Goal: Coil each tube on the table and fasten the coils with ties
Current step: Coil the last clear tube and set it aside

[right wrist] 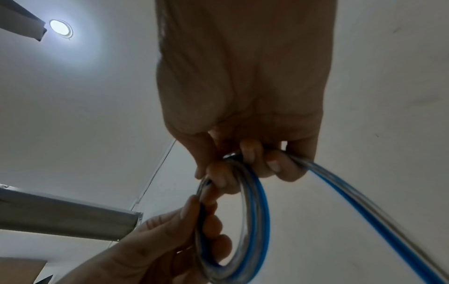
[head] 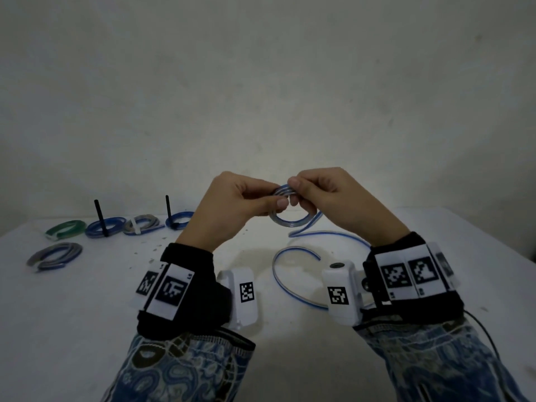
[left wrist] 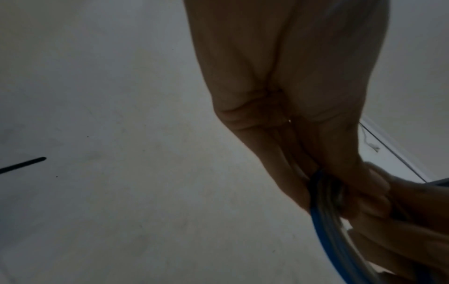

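Note:
A clear tube with a blue stripe (head: 291,224) is partly wound into a small coil held above the table. My left hand (head: 255,198) pinches the coil's left side between thumb and fingers. My right hand (head: 301,190) pinches its top, fingers curled round the tube (right wrist: 255,201). The tube's loose tail (head: 278,274) curves over the table toward my right wrist. In the left wrist view the blue coil (left wrist: 323,211) runs out from between my fingers. In the right wrist view the tail (right wrist: 364,207) leads off to the lower right.
Several finished coils lie at the back left of the white table (head: 87,300): a green one (head: 66,229), a blue one (head: 106,226), a grey one (head: 142,224), another blue one (head: 179,219) and a grey one (head: 55,255). Black tie ends (head: 100,217) stick up from two.

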